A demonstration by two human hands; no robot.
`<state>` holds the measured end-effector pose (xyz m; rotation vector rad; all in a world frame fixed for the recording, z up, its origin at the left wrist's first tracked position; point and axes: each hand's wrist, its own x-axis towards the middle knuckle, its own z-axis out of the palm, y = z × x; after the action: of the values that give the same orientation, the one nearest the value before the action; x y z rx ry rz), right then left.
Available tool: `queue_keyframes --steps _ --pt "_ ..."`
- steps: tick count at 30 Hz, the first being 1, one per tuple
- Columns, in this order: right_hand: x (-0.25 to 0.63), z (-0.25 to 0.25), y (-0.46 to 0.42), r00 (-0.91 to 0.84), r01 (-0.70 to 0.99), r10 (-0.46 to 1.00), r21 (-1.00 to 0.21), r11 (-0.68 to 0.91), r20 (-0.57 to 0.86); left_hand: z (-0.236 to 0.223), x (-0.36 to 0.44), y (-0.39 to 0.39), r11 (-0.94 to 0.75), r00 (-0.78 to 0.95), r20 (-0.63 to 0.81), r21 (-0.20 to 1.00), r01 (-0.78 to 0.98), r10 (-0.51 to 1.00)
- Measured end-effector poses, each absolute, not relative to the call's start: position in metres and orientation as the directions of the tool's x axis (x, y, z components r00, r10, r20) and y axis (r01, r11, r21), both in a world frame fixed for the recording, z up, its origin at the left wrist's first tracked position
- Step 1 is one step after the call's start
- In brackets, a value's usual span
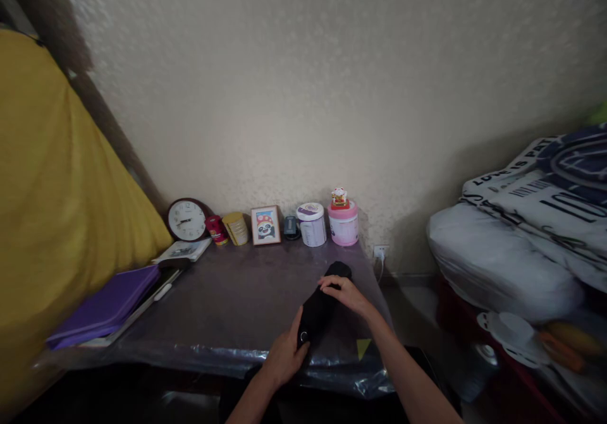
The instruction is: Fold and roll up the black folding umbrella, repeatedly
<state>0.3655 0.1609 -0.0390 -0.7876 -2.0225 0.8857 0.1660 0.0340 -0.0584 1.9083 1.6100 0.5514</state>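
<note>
A long, soft-looking black bundle [317, 313] lies slantwise on the right part of the plastic-covered table [227, 297]. It has a small shiny ring or snap at its near end; its exact kind I cannot make out. My left hand [287, 351] holds that near end, with the thumb and fingers around its side. Over the upper part of the bundle lies my right hand [345, 292], its fingers bent and brought together on the black surface. The palm side of the right hand is hidden.
Along the wall stand a clock [186, 220], a red jar [217, 230], a yellow tin [236, 229], a framed panda picture [265, 226], a white tin [312, 225] and a pink tin [343, 225] topped by a figurine [339, 198]. Purple folder [107, 307] at left; bedding [502, 253] at right.
</note>
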Motion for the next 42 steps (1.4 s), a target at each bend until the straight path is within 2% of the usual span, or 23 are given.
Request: queue_keyframes --steps 3,6,10,12,16,19,25,27,29,31,33,35,37,39,41,42 --pt "0.391 -0.035 0.149 -0.509 0.154 0.793 -0.871 0.467 0.335 -0.058 0.162 0.037 -0.109 0.201 -0.055 0.686 0.719 0.978" --pt "0.414 -0.04 0.138 -0.538 0.197 0.815 -0.909 0.368 0.214 -0.059 0.159 0.04 -0.087 0.187 -0.065 0.707 0.702 0.98" --pt "0.417 -0.045 0.133 -0.379 0.306 0.896 -0.883 0.356 0.23 -0.06 0.161 0.038 -0.021 0.132 -0.102 0.707 0.707 0.986" --pt "0.407 -0.043 0.134 -0.339 0.342 0.895 -0.849 0.403 0.289 -0.057 0.167 0.034 -0.01 0.083 -0.078 0.662 0.749 0.994" --pt "0.384 -0.035 0.134 -0.384 0.409 0.822 -0.72 0.56 0.421 -0.046 0.18 0.029 -0.02 0.047 -0.045 0.477 0.878 0.998" --pt "0.374 -0.031 0.13 -0.412 0.477 0.8 -0.645 0.597 0.436 -0.042 0.188 0.03 -0.001 0.036 -0.088 0.368 0.93 0.996" --pt "0.362 -0.04 0.125 -0.438 0.512 0.792 -0.606 0.608 0.425 -0.051 0.189 0.034 -0.018 0.059 -0.131 0.289 0.957 0.99" --pt "0.359 -0.042 0.123 -0.415 0.491 0.793 -0.624 0.608 0.447 -0.051 0.187 0.034 -0.031 0.076 -0.122 0.337 0.941 0.99" --pt "0.359 -0.043 0.12 -0.371 0.46 0.803 -0.658 0.595 0.466 -0.048 0.185 0.035 -0.046 0.102 -0.089 0.488 0.872 0.991" --pt "0.361 -0.042 0.115 -0.341 0.434 0.813 -0.688 0.582 0.473 -0.044 0.182 0.036 0.024 0.097 -0.129 0.709 0.704 0.987" --pt "0.366 -0.04 0.108 -0.317 0.417 0.82 -0.707 0.571 0.476 -0.043 0.179 0.04 0.212 0.089 -0.274 0.878 0.429 0.958" --pt "0.374 -0.04 0.102 -0.269 0.396 0.836 -0.736 0.548 0.478 -0.045 0.174 0.043 0.398 0.138 -0.413 0.909 0.121 0.9" --pt "0.382 -0.043 0.095 -0.183 0.369 0.86 -0.777 0.51 0.477 -0.049 0.165 0.046 0.477 0.163 -0.459 0.874 -0.093 0.873" --pt "0.389 -0.048 0.089 -0.094 0.341 0.883 -0.819 0.462 0.459 -0.052 0.156 0.046 0.51 0.092 -0.502 0.851 -0.127 0.86" --pt "0.394 -0.056 0.084 -0.032 0.318 0.901 -0.85 0.42 0.433 -0.053 0.148 0.042 0.493 -0.026 -0.492 0.87 0.008 0.87" --pt "0.395 -0.061 0.082 -0.012 0.309 0.908 -0.862 0.402 0.419 -0.052 0.145 0.039 0.444 -0.077 -0.438 0.887 0.123 0.896"
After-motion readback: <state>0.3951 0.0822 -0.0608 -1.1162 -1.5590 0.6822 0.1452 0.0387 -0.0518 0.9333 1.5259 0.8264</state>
